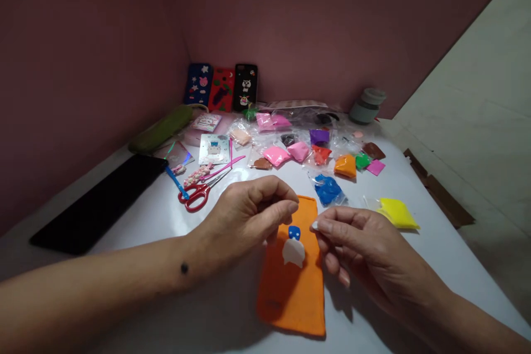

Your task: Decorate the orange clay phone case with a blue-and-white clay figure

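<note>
Right hand (pixel 360 238) pinches white bit (pixel 315 225) by fingertips, probably because it's tiny | left hand (pixel 253 210) curled above orange case (pixel 296 298), cannot tell if holding anything | case flat on table (pixel 207 310), figure (pixel 293 251) exposed, presumably for easy reach

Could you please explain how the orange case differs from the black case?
Pose: the orange case lies flat on the table; the black case stands upright by the wall.
Decoration: the orange case bears a white shape and a blue piece; the black case bears several small figures.
Both are oblong and decorated.
</note>
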`<state>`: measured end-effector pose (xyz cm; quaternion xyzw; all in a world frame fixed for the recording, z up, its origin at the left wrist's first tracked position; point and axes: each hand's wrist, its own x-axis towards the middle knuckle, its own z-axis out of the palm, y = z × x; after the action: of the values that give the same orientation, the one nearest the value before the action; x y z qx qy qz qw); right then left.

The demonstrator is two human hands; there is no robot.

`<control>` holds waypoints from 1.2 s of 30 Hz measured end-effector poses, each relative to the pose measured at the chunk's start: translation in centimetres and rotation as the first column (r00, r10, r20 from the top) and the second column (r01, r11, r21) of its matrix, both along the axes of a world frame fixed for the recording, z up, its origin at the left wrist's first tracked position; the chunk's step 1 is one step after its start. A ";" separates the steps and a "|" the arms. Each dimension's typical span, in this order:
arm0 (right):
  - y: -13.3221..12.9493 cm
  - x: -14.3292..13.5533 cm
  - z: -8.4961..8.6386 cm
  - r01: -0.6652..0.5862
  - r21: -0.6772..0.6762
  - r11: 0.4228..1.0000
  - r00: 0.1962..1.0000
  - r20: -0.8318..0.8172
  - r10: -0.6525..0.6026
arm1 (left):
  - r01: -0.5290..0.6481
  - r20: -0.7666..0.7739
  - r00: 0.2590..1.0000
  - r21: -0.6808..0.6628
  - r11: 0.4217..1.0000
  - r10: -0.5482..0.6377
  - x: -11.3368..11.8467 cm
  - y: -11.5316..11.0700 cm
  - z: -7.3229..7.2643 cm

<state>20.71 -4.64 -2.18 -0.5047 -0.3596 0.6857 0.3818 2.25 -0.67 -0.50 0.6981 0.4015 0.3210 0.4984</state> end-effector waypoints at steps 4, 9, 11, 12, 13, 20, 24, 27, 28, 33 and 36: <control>0.1 0.1 -0.1 0.002 0.003 1.000 1.000 0.001 -0.002 | 0.013 -0.057 0.998 -0.020 1.000 -0.014 -0.1 0.2 -0.1; 0.1 0.0 -0.2 -0.006 -0.013 1.000 1.000 0.005 0.006 | 0.089 -0.044 0.995 0.101 0.991 -0.085 -0.2 0.1 -1.0; 0.0 -0.1 -0.2 -0.019 -0.015 1.000 1.000 0.018 0.019 | 0.130 -0.074 0.990 0.140 0.982 -0.121 -0.2 -0.1 -1.3; 0.0 -0.1 -0.3 -0.027 -0.014 1.000 0.999 0.025 0.028 | 0.147 -0.084 0.987 0.141 0.979 -0.136 -0.2 -0.1 -1.4; 0.0 -0.2 -0.3 -0.037 -0.013 0.999 0.999 0.032 0.037 | 0.158 -0.087 0.985 0.133 0.978 -0.148 -0.2 -0.2 -1.5; -0.2 -0.2 -0.2 -0.066 -0.034 0.997 0.996 0.050 0.068 | 0.176 -0.103 0.982 0.176 0.969 -0.160 0.0 -0.6 -1.8; -0.2 -0.3 -0.3 -0.076 -0.032 0.997 0.997 -0.003 0.076 | 0.174 -0.121 0.981 0.207 0.963 -0.151 0.0 -0.6 -1.7; -0.2 -0.2 -0.5 -0.079 -0.022 0.997 0.997 -0.027 0.078 | 0.169 -0.128 0.981 0.210 0.963 -0.144 0.1 -0.6 -1.6; -0.2 -0.1 -0.6 -0.077 -0.021 0.997 0.997 -0.029 0.077 | 0.172 -0.128 0.981 0.211 0.962 -0.147 0.1 -0.6 -1.6; -0.2 -0.1 -0.6 -0.058 -0.032 0.998 0.998 0.018 0.059 | 0.171 -0.130 0.981 0.228 0.958 -0.144 -0.1 -0.6 -1.9; -0.3 -0.2 -0.5 -0.055 -0.028 0.998 0.998 0.043 0.056 | 0.157 -0.133 0.983 0.230 0.960 -0.129 -0.1 -0.6 -2.1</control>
<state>20.50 -4.89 -2.69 -0.5145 -0.3725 0.6895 0.3479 2.16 -1.28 -2.63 0.7980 0.3367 0.2887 0.4080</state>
